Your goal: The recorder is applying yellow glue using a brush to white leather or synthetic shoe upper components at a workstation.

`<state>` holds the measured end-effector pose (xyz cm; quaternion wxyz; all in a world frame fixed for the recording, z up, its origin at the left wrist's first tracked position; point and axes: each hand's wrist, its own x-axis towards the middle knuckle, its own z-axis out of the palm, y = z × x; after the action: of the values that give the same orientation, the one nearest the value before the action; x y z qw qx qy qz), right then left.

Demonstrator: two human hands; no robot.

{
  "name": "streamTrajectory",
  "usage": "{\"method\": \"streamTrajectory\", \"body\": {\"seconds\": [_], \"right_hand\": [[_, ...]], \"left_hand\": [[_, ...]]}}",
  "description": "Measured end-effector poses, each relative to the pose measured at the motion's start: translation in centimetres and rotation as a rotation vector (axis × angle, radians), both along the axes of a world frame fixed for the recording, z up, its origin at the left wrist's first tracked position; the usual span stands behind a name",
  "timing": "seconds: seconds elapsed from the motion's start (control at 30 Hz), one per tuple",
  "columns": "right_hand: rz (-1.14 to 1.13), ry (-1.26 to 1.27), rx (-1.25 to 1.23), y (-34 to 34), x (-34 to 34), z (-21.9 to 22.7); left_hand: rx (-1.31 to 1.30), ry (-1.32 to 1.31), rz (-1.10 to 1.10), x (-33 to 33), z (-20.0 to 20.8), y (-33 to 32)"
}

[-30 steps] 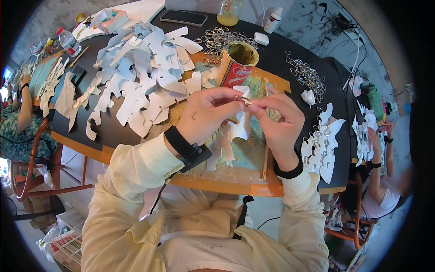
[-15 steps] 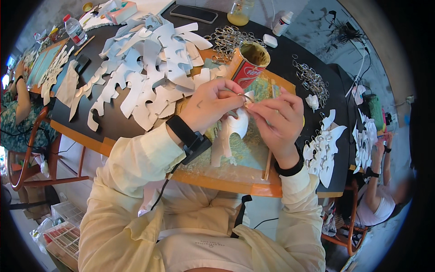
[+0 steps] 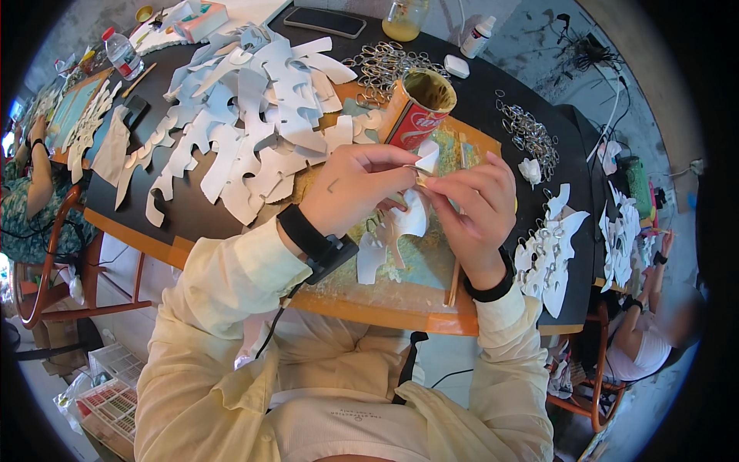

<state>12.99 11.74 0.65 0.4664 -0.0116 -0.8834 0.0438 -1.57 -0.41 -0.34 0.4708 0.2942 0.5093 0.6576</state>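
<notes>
Over the worn cutting board (image 3: pixel 331 296), both my hands meet on one white cut-out piece (image 3: pixel 414 217) of thin, leather-like sheet with curved edges. My left hand (image 3: pixel 348 194) pinches its upper part between thumb and fingers. My right hand (image 3: pixel 479 206) pinches the same spot from the other side, thumb against fingertips. A white flap stands up between the hands, and the rest of the piece hangs below my left fingers. Something small at the fingertips is mostly hidden. Just behind my hands stands an open red-and-orange can (image 3: pixel 413 125) with brownish residue around its mouth.
A large heap of white cut-outs (image 3: pixel 258 108) lies left. Metal rings (image 3: pixel 389 69) are piled behind the can, with more rings (image 3: pixel 530 137) at right. White pieces with metal fittings (image 3: pixel 548 250) lie near the right edge. A phone (image 3: pixel 325 22) and glass jar (image 3: pixel 403 21) stand behind. Co-workers sit either side.
The metal ring that showed at my fingertips is now hidden. The white piece has turned, and a flap now rises between my hands. Both hands stay nearly in place.
</notes>
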Motion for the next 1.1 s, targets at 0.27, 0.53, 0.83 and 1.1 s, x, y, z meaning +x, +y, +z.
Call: {"method": "streamTrajectory", "body": {"seconds": [0.27, 0.53, 0.83, 1.1], "right_hand": [[0.012, -0.039, 0.093, -0.4, 0.5, 0.3], [0.195, -0.004, -0.303, -0.6, 1.4, 0.0], [0.102, 0.143, -0.661, -1.2, 0.0, -0.8], [-0.048, 0.019, -0.422, -0.9, -0.4, -0.6]], "left_hand": [[-0.047, -0.002, -0.075, -0.7, 1.3, -0.1], [-0.004, 0.105, -0.221, -0.8, 2.4, -0.4], [0.242, -0.07, -0.097, 0.6, 1.2, 0.0], [0.066, -0.027, -0.025, 0.7, 0.8, 0.0]]}}
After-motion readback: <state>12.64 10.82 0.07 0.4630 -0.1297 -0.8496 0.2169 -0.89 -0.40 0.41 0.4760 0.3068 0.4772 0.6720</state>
